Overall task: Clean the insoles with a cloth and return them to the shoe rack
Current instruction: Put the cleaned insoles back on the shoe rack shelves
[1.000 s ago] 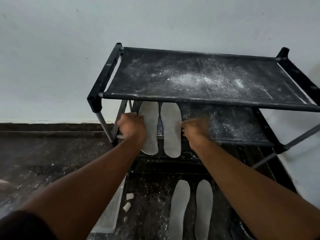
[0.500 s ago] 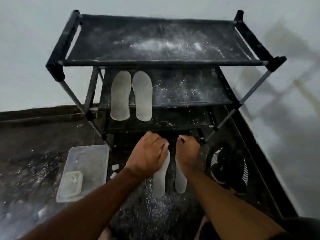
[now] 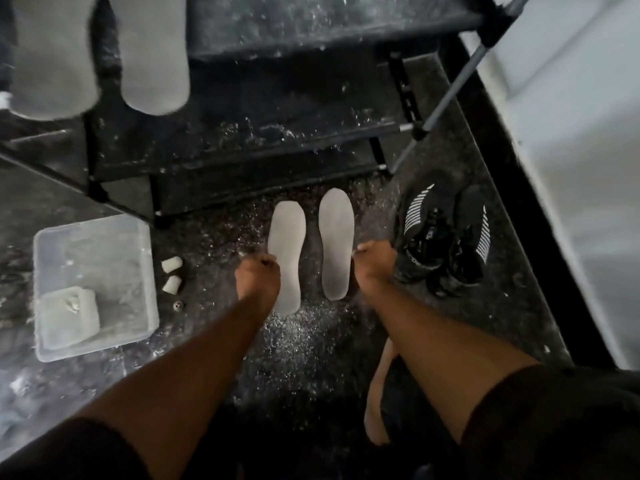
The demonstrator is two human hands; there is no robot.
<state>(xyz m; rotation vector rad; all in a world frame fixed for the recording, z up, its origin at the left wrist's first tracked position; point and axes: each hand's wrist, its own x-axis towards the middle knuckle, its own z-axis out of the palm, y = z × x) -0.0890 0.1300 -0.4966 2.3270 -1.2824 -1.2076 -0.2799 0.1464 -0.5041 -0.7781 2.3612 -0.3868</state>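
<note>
Two pale grey insoles lie side by side on the dusty dark floor in front of the black shoe rack (image 3: 277,143). My left hand (image 3: 258,275) pinches the left edge of the left insole (image 3: 287,251). My right hand (image 3: 375,263) grips the right edge of the right insole (image 3: 336,237). Another pair of insoles (image 3: 104,53) hangs over the front of a rack shelf at the top left. No cloth shows in either hand.
A clear plastic tub (image 3: 104,254) with a whitish block in it sits on the floor at left, with two small white pieces (image 3: 172,273) beside it. A black pair of shoes (image 3: 446,237) stands right of the insoles. A white wall (image 3: 571,168) runs along the right.
My hands left the insoles on the rack shelf, came down to the pair on the floor and moved from its toe ends to its outer edges. The view dropped toward the floor.
</note>
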